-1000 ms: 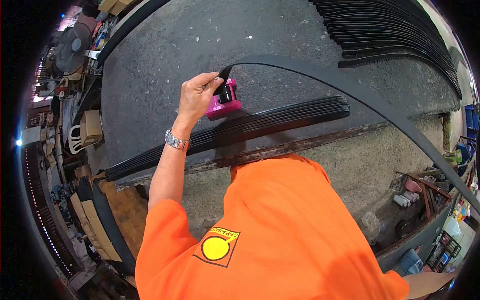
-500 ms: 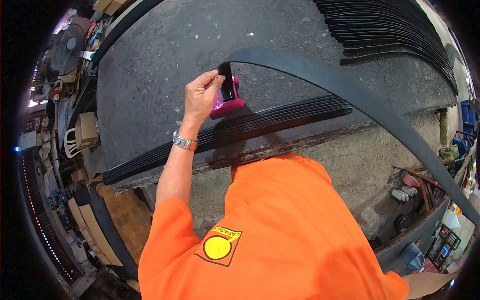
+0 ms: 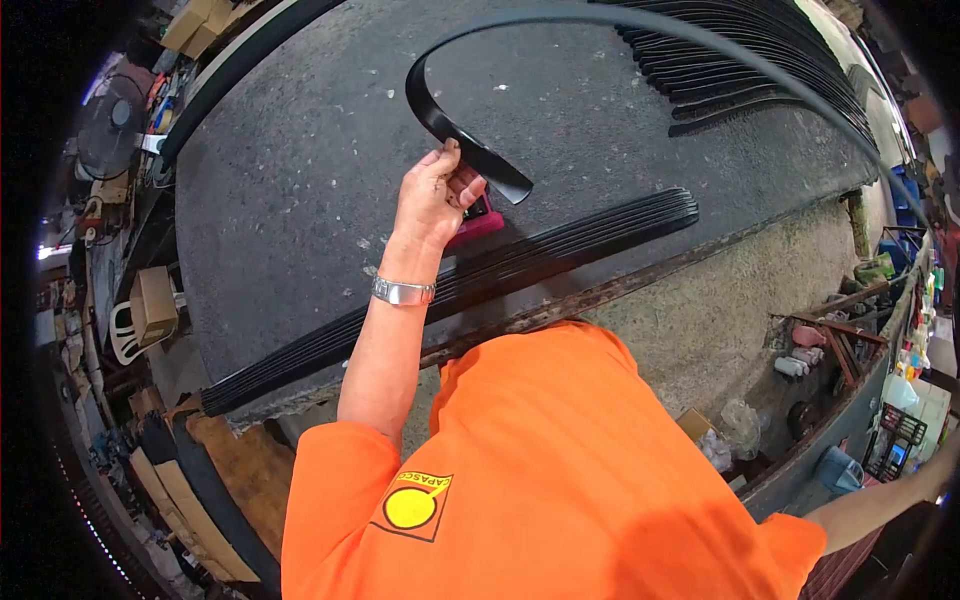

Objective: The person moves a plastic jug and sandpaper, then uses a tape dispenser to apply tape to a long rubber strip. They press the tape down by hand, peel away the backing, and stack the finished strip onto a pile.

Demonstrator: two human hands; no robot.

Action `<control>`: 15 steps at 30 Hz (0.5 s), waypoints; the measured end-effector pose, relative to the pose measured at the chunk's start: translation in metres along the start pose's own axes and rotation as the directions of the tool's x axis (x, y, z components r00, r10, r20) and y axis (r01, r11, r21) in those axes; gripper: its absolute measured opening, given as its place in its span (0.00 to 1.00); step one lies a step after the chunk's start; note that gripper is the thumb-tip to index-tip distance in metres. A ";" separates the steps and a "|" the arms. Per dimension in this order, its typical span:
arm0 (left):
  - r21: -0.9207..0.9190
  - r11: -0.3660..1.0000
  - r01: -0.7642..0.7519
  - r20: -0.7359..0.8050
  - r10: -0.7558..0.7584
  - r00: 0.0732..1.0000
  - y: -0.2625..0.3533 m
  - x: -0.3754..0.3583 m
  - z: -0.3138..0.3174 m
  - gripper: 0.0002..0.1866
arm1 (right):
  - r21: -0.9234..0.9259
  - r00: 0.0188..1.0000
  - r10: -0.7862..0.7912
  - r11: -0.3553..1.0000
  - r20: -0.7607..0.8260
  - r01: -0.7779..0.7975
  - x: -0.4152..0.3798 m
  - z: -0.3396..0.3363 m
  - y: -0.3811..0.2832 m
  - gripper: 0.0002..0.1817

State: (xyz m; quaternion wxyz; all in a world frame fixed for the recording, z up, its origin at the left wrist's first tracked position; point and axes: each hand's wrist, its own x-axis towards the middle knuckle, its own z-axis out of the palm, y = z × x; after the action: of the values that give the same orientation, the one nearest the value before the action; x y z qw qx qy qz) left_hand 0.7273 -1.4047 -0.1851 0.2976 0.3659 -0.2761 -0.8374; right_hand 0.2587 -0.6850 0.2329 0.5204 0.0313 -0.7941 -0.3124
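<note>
My left hand (image 3: 435, 195) pinches a long black strip (image 3: 440, 122) near its end between thumb and fingers. The strip's end curls down to the right of the hand, and the rest arches over the dark table (image 3: 300, 190) toward the right edge. Partly hidden behind my left hand is a pink and black object (image 3: 480, 225) on the table. Below it lies a bundle of black strips (image 3: 600, 235) along the near edge. My right forearm (image 3: 865, 515) stretches out to the far right, and the right hand cannot be made out.
Many black strips (image 3: 740, 75) lie side by side at the table's far right. A fan (image 3: 112, 125), a cardboard box (image 3: 153, 305) and flattened cardboard (image 3: 180, 510) are on the left. Plastic bags (image 3: 740, 428) and a blue container (image 3: 840, 470) are at the lower right.
My left hand has moved slightly right and down in view. The strip's end has swung out to the right, and its arch has risen. My right forearm has lifted outward.
</note>
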 end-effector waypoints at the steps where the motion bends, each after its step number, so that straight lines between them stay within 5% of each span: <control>1: -0.054 0.998 0.042 -0.041 -0.044 0.998 0.004 -0.002 -0.005 0.07 | -0.002 0.990 -0.143 0.990 0.003 0.143 -0.004 -0.041 -0.027 0.24; 2: -0.067 0.996 0.053 -0.047 -0.056 0.997 0.009 -0.003 -0.012 0.06 | -0.001 0.959 -0.284 0.959 0.007 0.284 -0.004 -0.065 -0.049 0.23; 5: -0.059 0.997 0.057 -0.098 -0.062 0.993 0.028 -0.011 -0.044 0.05 | 0.371 0.998 -0.061 0.927 -0.008 0.060 0.001 -0.064 -0.091 0.19; 7: 0.063 0.998 0.000 -0.165 0.010 0.986 0.053 -0.022 -0.079 0.05 | 0.298 0.923 0.110 0.927 0.369 -0.230 0.005 -0.089 -0.142 0.16; 9: 0.349 0.935 -0.061 -0.228 0.148 0.962 0.097 -0.036 -0.136 0.09 | 0.552 0.968 -0.172 0.833 0.182 0.044 -0.020 -0.057 -0.177 0.17; 10: 0.550 0.835 -0.033 -0.341 0.261 0.903 0.124 -0.050 -0.164 0.13 | 0.646 0.955 -0.242 0.760 0.170 0.078 -0.027 -0.028 -0.202 0.20; 11: 0.643 0.765 -0.041 -0.363 0.352 0.862 0.156 -0.062 -0.207 0.15 | 0.730 0.929 -0.368 0.627 -0.031 0.273 -0.043 0.083 -0.208 0.21; 12: 0.777 0.630 -0.004 -0.373 0.466 0.802 0.192 -0.082 -0.243 0.18 | 0.706 0.876 -0.287 0.704 0.387 -0.081 -0.067 0.011 -0.265 0.22; 14: 0.940 0.266 0.213 -0.337 0.636 0.694 0.281 -0.129 -0.327 0.20 | 0.775 0.842 -0.444 0.631 0.308 0.049 -0.110 -0.070 -0.360 0.19; 15: 0.976 -0.011 0.219 -0.140 0.737 0.662 0.324 -0.161 -0.372 0.23 | 0.805 0.835 -0.434 0.593 0.339 -0.019 -0.128 -0.213 -0.402 0.16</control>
State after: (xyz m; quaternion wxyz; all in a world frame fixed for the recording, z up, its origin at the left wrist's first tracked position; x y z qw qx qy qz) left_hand 1.2020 -1.6000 -0.1086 0.2082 0.6608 -0.7092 -0.1304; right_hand 0.3866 -1.0587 -0.0272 0.1856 0.2681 -0.9453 0.0070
